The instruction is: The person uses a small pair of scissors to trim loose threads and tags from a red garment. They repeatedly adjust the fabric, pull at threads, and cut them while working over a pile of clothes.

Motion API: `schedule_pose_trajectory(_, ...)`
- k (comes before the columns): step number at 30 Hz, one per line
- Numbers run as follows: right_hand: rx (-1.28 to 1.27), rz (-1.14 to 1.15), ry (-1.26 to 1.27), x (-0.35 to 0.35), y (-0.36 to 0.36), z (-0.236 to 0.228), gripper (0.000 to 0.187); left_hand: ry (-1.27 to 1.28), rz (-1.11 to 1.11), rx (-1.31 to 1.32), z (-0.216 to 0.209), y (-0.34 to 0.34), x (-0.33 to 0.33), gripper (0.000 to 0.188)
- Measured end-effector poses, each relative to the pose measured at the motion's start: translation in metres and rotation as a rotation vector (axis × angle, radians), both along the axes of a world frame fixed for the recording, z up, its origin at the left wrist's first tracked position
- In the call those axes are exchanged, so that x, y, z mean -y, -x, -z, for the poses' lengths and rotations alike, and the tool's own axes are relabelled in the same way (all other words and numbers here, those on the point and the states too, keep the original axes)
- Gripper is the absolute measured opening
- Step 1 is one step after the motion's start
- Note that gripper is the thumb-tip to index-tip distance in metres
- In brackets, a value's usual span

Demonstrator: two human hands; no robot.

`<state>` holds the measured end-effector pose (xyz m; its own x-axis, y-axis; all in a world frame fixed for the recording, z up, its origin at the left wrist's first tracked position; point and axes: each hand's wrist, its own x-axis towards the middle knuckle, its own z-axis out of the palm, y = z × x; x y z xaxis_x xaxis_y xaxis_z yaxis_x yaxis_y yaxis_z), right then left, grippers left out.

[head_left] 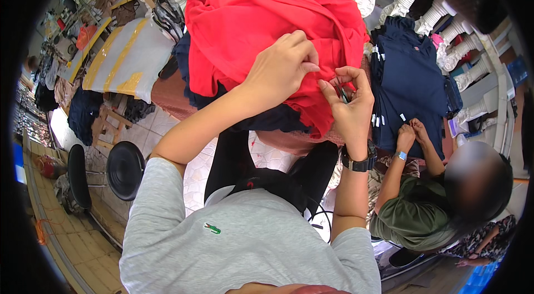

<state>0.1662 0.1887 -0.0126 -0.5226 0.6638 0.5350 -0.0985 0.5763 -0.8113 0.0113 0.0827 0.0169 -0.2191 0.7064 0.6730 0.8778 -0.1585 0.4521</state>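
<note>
Red cloth (267, 10), head view: bunched over dark garments (270, 119), far middle. Our left hand (283, 63) is pinched narrow above it; whether thread or fabric sits between the fingertips, we cannot tell. Our right hand (357, 99), just right and nearer, grips a small tool (344, 95), perhaps snips. We judge the step as close fingertip work; the next move calls for steady cloth, guarded tip.

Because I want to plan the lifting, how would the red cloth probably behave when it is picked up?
The red cloth is probably floppy, since it slumps in soft folds. Lifted at one edge, it would likely sag and unfold, as it lies loosely heaped over the dark fabric.
</note>
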Motion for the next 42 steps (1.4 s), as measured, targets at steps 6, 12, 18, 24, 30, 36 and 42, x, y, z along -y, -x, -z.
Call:
schedule_pose_trajectory(6,-0.016,-0.070,-0.063,0.006,-0.004,-0.015,0.028,0.055,0.169,0.516,-0.007,0.009,0.013,0.009)
schedule_pose_trajectory(12,0.131,0.004,-0.488,0.009,-0.005,-0.036,0.023,0.002,0.192,0.573,-0.009,0.005,0.013,0.013)
schedule_pose_trajectory(18,0.224,0.112,-0.734,0.015,0.002,-0.051,0.013,-0.049,0.236,0.624,-0.007,0.010,0.009,0.017)
schedule_pose_trajectory(24,0.249,0.152,-0.825,0.017,0.005,-0.054,0.009,-0.060,0.270,0.655,-0.007,0.012,0.009,0.019)
schedule_pose_trajectory(30,0.280,0.188,-0.847,0.018,0.006,-0.052,0.009,-0.065,0.307,0.703,-0.007,0.012,0.009,0.020)
schedule_pose_trajectory(36,0.250,0.196,-0.795,0.019,0.002,-0.053,0.010,-0.088,0.326,0.725,-0.009,0.014,0.011,0.021)
schedule_pose_trajectory(42,0.203,0.167,-0.777,0.019,0.005,-0.053,0.009,-0.099,0.333,0.729,-0.011,0.014,0.012,0.023)
